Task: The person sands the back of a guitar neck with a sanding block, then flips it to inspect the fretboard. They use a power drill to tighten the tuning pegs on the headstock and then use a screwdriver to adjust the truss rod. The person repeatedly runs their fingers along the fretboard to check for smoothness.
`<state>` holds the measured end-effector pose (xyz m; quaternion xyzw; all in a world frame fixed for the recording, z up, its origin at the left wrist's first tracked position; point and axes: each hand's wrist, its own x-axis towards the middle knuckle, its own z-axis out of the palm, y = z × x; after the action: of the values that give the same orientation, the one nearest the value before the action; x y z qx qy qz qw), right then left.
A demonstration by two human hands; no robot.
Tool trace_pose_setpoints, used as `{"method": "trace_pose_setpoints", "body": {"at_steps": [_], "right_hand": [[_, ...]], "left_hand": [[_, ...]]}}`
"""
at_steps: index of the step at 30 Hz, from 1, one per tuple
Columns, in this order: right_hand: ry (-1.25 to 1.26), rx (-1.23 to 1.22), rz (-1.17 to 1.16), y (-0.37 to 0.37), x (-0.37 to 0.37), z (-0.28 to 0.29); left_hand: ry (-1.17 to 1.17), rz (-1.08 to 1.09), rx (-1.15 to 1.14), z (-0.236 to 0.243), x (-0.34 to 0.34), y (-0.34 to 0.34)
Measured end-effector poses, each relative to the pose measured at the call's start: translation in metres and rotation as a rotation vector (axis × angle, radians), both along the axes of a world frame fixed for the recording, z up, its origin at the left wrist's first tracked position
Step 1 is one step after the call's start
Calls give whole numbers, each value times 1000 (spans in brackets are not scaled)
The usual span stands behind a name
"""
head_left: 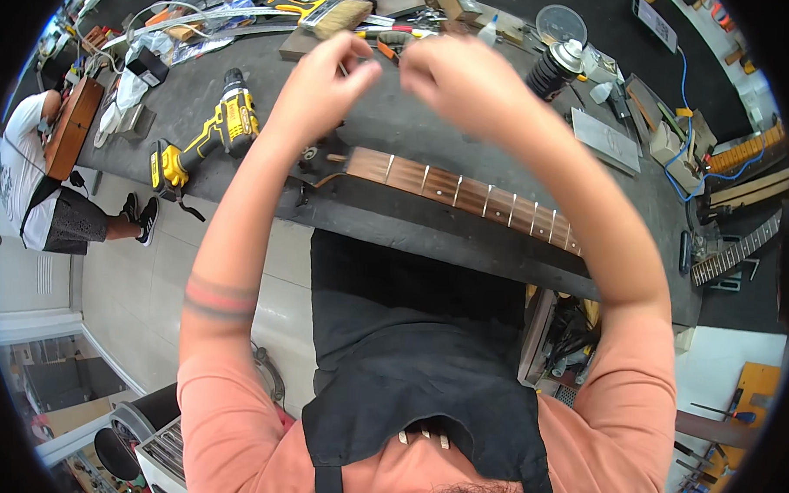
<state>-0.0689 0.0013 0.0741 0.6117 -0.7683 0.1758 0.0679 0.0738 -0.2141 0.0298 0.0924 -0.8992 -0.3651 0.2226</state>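
Both my hands are raised over the far middle of the bench, slightly blurred. The fingers of my left hand point(326, 83) are curled in toward the thumb. To its right, my right hand point(461, 75) has its fingers bent inward too. Anything small pinched in either hand is hidden from me. A gap separates the hands, with orange-and-black handles point(391, 48) on the bench behind it. Nearer to me lies a guitar neck point(442, 186), fretboard up, with its headstock end partly behind my left forearm and its other end running under my right forearm.
Left of my arm lies a yellow-and-black cordless drill point(235, 119). A black spray can point(555, 70) stands beyond my right wrist. A wide paintbrush point(337, 17) lies among back-edge clutter. Another person point(28, 164) holds a brown wooden piece point(73, 131). Another fretboard point(738, 250) is far right.
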Motion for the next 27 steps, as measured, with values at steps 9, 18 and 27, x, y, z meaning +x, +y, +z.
{"method": "trace_pose_setpoints", "body": {"at_steps": [9,18,27], "right_hand": [[-25,-100,-189,124,102,-62],[-51,-126,-231,210,76,-61],[40,-127,-333,291,67,-60]], "left_hand": [[-204,-430,-356,16,67,83],[-276,-340,-358,35,72,74],[-267,-398,-342,33,58,95]]}}
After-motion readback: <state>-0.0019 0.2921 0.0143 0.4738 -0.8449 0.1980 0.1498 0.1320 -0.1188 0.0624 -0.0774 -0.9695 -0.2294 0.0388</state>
